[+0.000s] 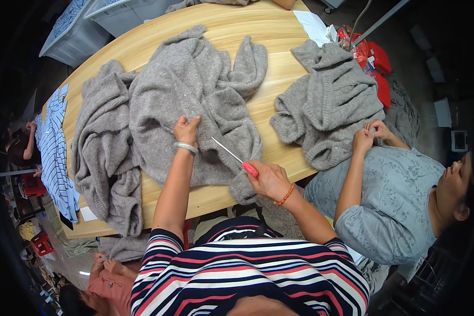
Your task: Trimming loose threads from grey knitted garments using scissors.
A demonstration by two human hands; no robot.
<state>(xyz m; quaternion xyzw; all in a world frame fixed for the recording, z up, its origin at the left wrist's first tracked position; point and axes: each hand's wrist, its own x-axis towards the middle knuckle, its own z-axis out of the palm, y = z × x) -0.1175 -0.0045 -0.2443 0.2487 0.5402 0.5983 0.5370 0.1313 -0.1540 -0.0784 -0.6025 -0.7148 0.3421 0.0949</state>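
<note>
A grey knitted sweater [163, 79] lies spread and rumpled on the table in front of me, its sleeves toward the far side and the right. My left hand [188, 130] rests on its middle, fingers curled with a bit of the knit pinched at the tips. In my right hand [271, 179] is a red-handled tool [252, 169] with a thin, straight metal shaft. The shaft points up and left over the sweater, toward my left hand. Its tip is too small to make out.
Another grey sweater [102, 131] lies to the left, more grey knitwear [337, 95] to the right before a seated person [389, 195]. A striped blue shirt [58, 147] drapes over the wooden table's [279, 68] left end. Grey bins [79, 39] stand beyond. Another person [110, 279] sits at lower left.
</note>
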